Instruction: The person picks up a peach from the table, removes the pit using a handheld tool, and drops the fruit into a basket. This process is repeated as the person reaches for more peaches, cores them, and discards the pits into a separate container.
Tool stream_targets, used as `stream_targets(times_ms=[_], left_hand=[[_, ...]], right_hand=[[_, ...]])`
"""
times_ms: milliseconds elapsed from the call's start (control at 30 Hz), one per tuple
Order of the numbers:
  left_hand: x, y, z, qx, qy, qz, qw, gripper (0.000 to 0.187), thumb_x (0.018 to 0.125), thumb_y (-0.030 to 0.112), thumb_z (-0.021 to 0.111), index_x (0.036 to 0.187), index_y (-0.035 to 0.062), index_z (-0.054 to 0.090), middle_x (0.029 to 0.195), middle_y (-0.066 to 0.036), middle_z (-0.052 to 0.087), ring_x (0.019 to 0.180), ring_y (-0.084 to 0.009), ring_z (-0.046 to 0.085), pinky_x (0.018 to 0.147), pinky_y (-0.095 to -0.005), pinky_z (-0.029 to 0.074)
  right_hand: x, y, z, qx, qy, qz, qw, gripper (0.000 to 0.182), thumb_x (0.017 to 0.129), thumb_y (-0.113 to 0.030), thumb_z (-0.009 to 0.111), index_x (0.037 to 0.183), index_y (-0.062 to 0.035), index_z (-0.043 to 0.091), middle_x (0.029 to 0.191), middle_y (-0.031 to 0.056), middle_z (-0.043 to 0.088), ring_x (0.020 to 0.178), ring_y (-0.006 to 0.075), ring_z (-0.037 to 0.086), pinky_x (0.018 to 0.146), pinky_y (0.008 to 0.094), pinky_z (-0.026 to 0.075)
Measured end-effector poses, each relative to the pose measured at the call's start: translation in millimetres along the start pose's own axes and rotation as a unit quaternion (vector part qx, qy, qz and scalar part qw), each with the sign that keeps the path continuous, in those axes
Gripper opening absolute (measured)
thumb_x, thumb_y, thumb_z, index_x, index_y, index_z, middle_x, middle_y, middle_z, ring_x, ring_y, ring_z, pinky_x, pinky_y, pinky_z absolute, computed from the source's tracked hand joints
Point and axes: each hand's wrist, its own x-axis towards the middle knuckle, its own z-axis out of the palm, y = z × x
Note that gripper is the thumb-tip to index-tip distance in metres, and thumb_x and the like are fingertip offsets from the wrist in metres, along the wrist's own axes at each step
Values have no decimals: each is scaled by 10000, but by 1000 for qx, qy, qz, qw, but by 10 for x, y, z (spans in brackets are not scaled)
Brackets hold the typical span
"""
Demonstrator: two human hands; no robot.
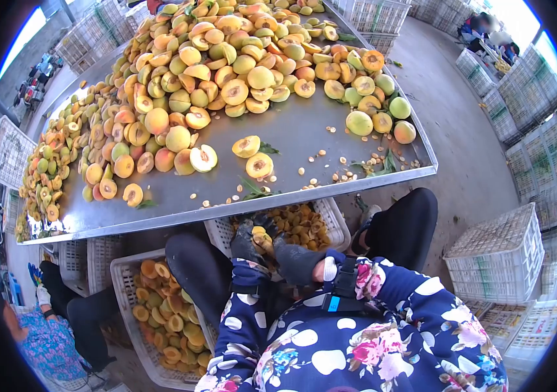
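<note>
My left hand (246, 242), in a dark glove, is closed around a yellow piece of peach (263, 240) above a white crate (339, 225). Close against the piece, my right hand (297, 262), also in a dark glove, has its fingers curled. Whether it grips the peach or something small is hidden. Pitted peach halves (301, 222) lie in the crate below my hands. Past the crate, a metal table (226, 186) carries a large heap of halved peaches (226, 72), with loose pits (340, 176) and leaves near its front edge.
The table's raised metal rim (239, 208) runs just beyond my hands. A second crate (121, 287) of peach halves (172, 313) stands left of my knees. A co-worker (53, 340) sits at the far left. Stacked white crates (497, 255) line the right side.
</note>
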Motion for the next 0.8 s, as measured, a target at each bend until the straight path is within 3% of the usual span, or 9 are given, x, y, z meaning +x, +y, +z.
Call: stream_targets(times_ms=[100,167,200,267,433,567,667,800], left_hand=[[9,22,-28,-12,-22,-9,1000,166,857,206,427,864,71,524,753,-45,529,673,-164,523,634,-268,453],[5,44,-44,-100,-41,-36,994,184,855,231,433,871,73,525,759,-53,527,684,-170,525,642,-275,456],[13,62,-51,-152,-49,-50,986,193,854,243,435,874,74,526,762,-57,526,690,-173,526,646,-278,457],[29,141,-65,-318,-81,-127,936,213,852,268,441,881,75,528,768,-64,524,701,-179,528,655,-284,460],[-16,847,-111,-568,-105,-332,746,266,847,329,456,897,79,532,783,-84,519,729,-194,533,676,-301,466],[10,744,-101,-636,-141,-276,707,269,841,332,458,823,74,533,736,-88,520,672,-206,520,627,-325,451],[125,125,-32,-688,-178,-219,669,282,835,299,454,703,63,532,656,-82,525,571,-214,498,541,-351,424],[152,-154,82,-725,-193,-140,646,288,823,265,457,640,50,512,625,-85,515,498,-203,461,488,-351,409]], right_hand=[[-64,-175,-101,166,-63,55,983,219,805,-66,488,992,34,435,683,152,559,549,254,573,488,338,454],[-174,-383,-314,319,-107,115,935,183,806,-77,493,954,20,446,685,152,562,552,243,577,465,341,449],[-147,-327,-265,321,-103,92,937,189,815,-75,487,965,12,413,659,131,546,512,226,562,423,328,433],[-78,-146,-119,324,-96,48,940,213,832,-70,477,987,-3,348,607,89,515,431,191,534,340,302,402],[-94,-21,-187,161,-41,-4,986,166,839,-91,471,954,-8,384,599,75,506,447,190,538,369,307,424],[-61,-48,-187,240,-65,80,965,262,808,-123,502,987,44,408,638,130,559,582,259,604,476,370,466],[19,32,-47,13,40,-19,999,364,769,-141,534,1037,68,406,719,205,592,689,334,608,562,412,469],[79,59,17,-35,58,-23,997,331,740,-76,509,1018,91,442,747,245,594,696,359,609,564,419,474]])
